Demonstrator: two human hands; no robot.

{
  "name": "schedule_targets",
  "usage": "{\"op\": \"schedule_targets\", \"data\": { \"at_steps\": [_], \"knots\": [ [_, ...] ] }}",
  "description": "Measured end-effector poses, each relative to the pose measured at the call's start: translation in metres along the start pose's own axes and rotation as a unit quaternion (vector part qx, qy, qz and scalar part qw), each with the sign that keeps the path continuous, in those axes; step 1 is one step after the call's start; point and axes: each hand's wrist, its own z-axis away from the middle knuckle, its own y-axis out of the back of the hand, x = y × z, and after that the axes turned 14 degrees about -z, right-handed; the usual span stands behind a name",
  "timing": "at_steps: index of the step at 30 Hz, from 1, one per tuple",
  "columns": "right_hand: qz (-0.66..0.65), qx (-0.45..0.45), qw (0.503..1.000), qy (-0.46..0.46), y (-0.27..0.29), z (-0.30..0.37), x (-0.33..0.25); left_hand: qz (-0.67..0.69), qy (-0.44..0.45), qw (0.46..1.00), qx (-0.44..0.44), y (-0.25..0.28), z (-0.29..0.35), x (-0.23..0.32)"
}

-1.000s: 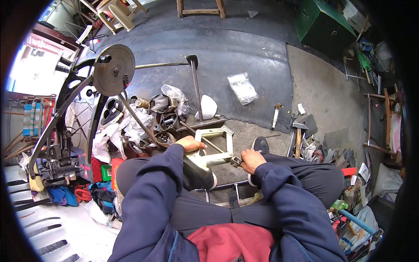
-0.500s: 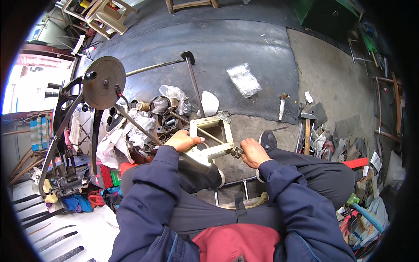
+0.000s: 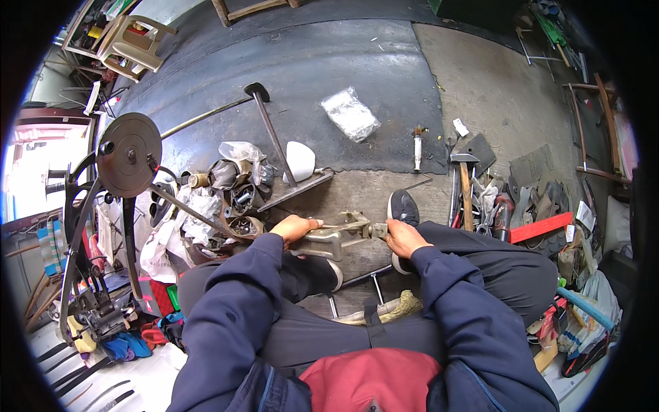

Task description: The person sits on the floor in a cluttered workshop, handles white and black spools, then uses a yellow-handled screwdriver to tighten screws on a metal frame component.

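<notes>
Between my hands, above the floor in front of my lap, is a pale metal scissor jack (image 3: 331, 242). My left hand (image 3: 295, 229) is closed around its left end, with the thumb along the top. At the other end, my right hand (image 3: 403, 238) grips the bracket at the end of the jack's screw. The jack is turned so that its arms overlap, and my fingers hide parts of both ends. My dark shoe (image 3: 403, 206) is just beyond the right hand.
Left stands a black hand-cranked machine with a round wheel (image 3: 129, 154). Bags of parts (image 3: 206, 206) lie beside a metal stand (image 3: 274, 141). Ahead are a clear plastic packet (image 3: 350, 113) and a syringe-like tool (image 3: 417, 150). A hammer (image 3: 466, 192) and a red bar (image 3: 541, 227) lie right.
The jack has been tipped from an open diamond view to a flatter, more edge-on one. Both hands stay on it, and the left has moved slightly right. The whole view has shifted.
</notes>
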Motion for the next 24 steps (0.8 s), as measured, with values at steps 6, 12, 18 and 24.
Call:
{"op": "schedule_targets", "data": {
  "at_steps": [6,12,18,24],
  "knots": [
    [-0.056,0.063,0.996,-0.005,-0.02,-0.034,0.009,-0.052,-0.058,0.993,0.088,0.008,-0.009,0.0],
    [-0.095,0.068,0.993,-0.007,-0.021,-0.044,0.019,-0.33,-0.065,0.909,0.246,-0.011,0.012,0.01],
    [-0.136,0.088,0.987,-0.017,-0.016,-0.053,0.008,-0.357,-0.281,0.798,0.395,-0.049,0.054,0.023],
    [-0.151,0.116,0.981,-0.027,-0.017,-0.062,0.003,-0.42,-0.455,0.708,0.338,-0.058,0.058,0.024]
  ]
}}
